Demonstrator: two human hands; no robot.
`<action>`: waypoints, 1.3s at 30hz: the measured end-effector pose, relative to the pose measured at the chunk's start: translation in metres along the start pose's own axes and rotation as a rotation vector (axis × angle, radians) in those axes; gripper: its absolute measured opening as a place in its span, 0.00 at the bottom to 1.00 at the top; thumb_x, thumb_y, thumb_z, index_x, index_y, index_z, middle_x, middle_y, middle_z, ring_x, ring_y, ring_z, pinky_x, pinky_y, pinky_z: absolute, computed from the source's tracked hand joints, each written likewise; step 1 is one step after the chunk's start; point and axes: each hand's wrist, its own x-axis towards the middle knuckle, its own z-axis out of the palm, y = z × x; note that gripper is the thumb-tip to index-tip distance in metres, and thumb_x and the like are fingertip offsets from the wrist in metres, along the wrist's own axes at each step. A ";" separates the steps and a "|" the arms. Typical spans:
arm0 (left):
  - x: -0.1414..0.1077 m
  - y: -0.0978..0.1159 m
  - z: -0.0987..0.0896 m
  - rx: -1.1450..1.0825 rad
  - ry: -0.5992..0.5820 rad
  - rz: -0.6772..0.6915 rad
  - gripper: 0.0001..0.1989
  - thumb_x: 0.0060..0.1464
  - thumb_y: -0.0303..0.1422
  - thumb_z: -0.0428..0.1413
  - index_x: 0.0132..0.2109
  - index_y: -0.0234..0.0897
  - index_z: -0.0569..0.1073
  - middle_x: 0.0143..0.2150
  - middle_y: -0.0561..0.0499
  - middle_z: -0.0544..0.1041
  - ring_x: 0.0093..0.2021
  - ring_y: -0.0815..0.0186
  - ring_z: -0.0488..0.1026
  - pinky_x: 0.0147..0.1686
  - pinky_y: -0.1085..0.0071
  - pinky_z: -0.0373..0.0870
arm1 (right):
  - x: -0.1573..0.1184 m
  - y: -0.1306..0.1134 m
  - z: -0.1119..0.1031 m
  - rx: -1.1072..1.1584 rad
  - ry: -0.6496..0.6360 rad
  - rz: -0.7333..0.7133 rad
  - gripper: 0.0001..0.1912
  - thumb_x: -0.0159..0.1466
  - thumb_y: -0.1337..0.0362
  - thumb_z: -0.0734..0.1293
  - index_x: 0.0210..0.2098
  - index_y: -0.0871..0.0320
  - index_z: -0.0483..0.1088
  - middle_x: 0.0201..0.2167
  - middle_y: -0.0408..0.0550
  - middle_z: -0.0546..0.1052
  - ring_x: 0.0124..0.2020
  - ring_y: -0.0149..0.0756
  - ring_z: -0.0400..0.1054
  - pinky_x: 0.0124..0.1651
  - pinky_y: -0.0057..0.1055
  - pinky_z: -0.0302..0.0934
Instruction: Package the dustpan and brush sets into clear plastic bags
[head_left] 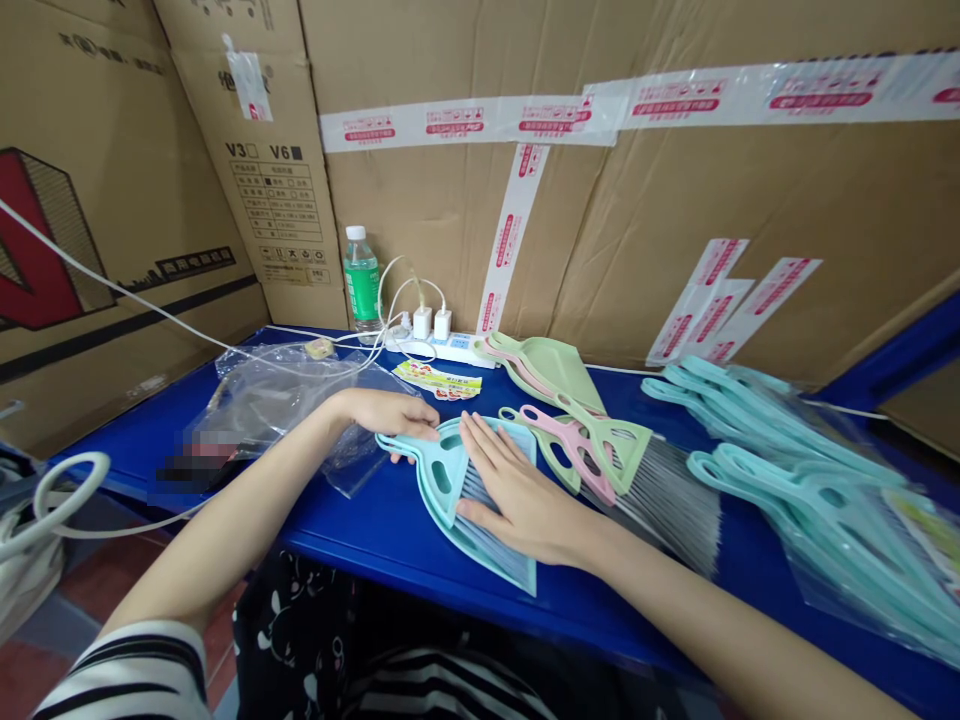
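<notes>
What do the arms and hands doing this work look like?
They are a person's: the left hand and right hand are bare, without gloves. The left sleeve is short, with black and white stripes; the right sleeve is out of view.

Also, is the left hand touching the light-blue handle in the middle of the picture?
Touching. The head view shows it: the left hand closes around the light-blue handle, gripping it from above and below.

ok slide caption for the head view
Left hand holds turquoise dustpan and brush by their handles, right hand rests on bristles.
</notes>
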 end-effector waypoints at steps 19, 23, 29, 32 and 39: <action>-0.001 0.004 0.001 -0.023 0.006 0.010 0.21 0.55 0.51 0.55 0.34 0.36 0.66 0.22 0.57 0.71 0.18 0.74 0.64 0.18 0.77 0.56 | -0.004 0.003 0.000 -0.125 0.071 0.109 0.45 0.65 0.40 0.52 0.67 0.73 0.48 0.67 0.69 0.48 0.69 0.54 0.37 0.65 0.54 0.47; -0.001 0.003 0.001 0.007 0.007 0.001 0.22 0.55 0.53 0.54 0.34 0.36 0.66 0.23 0.57 0.71 0.19 0.74 0.64 0.19 0.77 0.58 | -0.005 0.005 -0.003 -0.245 0.165 0.055 0.37 0.66 0.44 0.55 0.63 0.68 0.59 0.63 0.68 0.60 0.66 0.54 0.51 0.62 0.53 0.53; -0.001 0.006 0.002 0.041 0.010 0.011 0.22 0.55 0.53 0.52 0.34 0.36 0.65 0.22 0.56 0.70 0.19 0.73 0.65 0.19 0.76 0.60 | -0.002 0.000 -0.017 -0.292 0.274 0.026 0.13 0.67 0.59 0.62 0.42 0.60 0.74 0.43 0.55 0.79 0.45 0.46 0.72 0.47 0.42 0.65; -0.001 0.007 0.002 0.046 0.014 0.010 0.22 0.55 0.54 0.52 0.33 0.37 0.65 0.20 0.57 0.69 0.18 0.73 0.64 0.19 0.76 0.61 | 0.000 0.000 -0.020 -0.269 0.319 -0.051 0.09 0.67 0.68 0.61 0.34 0.57 0.73 0.34 0.48 0.79 0.37 0.40 0.71 0.41 0.36 0.64; -0.001 0.006 0.003 0.052 0.021 0.007 0.22 0.55 0.53 0.53 0.31 0.37 0.65 0.20 0.58 0.68 0.17 0.73 0.65 0.18 0.77 0.61 | 0.002 0.007 -0.014 -0.336 0.414 -0.259 0.13 0.68 0.69 0.59 0.31 0.57 0.73 0.27 0.46 0.76 0.31 0.36 0.68 0.36 0.32 0.61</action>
